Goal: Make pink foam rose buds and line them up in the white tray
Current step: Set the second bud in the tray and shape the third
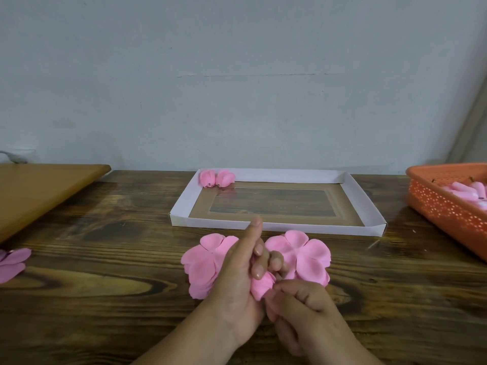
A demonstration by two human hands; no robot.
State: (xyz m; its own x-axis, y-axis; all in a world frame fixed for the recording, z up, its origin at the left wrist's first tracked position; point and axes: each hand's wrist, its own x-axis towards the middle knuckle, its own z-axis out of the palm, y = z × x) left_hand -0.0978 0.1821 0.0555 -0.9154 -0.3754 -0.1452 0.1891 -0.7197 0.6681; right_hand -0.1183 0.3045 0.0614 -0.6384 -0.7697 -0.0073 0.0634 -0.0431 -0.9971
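Head view shows the left hand gripping a half-rolled pink bud above the table, between two flat petal sheets, while the right hand pinches its edge. I'd wrap snugly with the base held tight, then set it beside the two finished buds in the white tray's far-left corner.

Head cam, wide-angle, looks fwd and down, close over table.
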